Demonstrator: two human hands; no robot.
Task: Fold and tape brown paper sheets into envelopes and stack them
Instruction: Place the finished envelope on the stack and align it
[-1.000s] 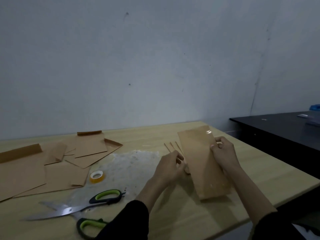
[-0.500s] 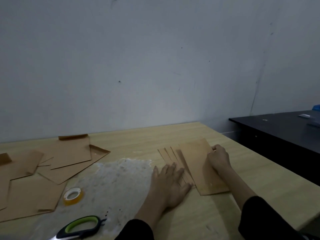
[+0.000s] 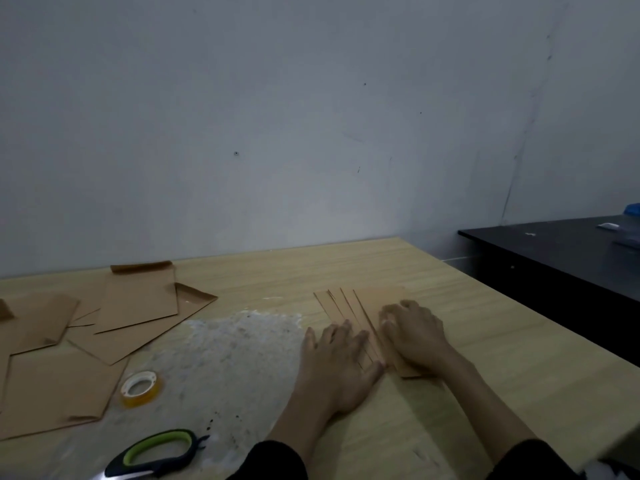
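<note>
A fanned stack of brown paper envelopes (image 3: 367, 299) lies flat on the wooden table (image 3: 519, 358), right of centre. My left hand (image 3: 337, 365) lies palm down with straight fingers on the stack's left, near edges. My right hand (image 3: 414, 332) presses flat on the top envelope, covering its middle. Loose brown paper sheets (image 3: 138, 303) lie spread at the left of the table. A roll of clear tape (image 3: 140, 388) sits on the table in front of those sheets.
Green-handled scissors (image 3: 157, 453) lie at the near edge, on a whitish scuffed patch (image 3: 221, 348) of the table. A dark table (image 3: 561, 261) stands to the right, across a gap. A grey wall (image 3: 311, 116) runs behind the table.
The envelope, held up a second ago, now lies flat on the stack. My right hand moved from its right edge onto its top; my left hand has flattened on the stack.
</note>
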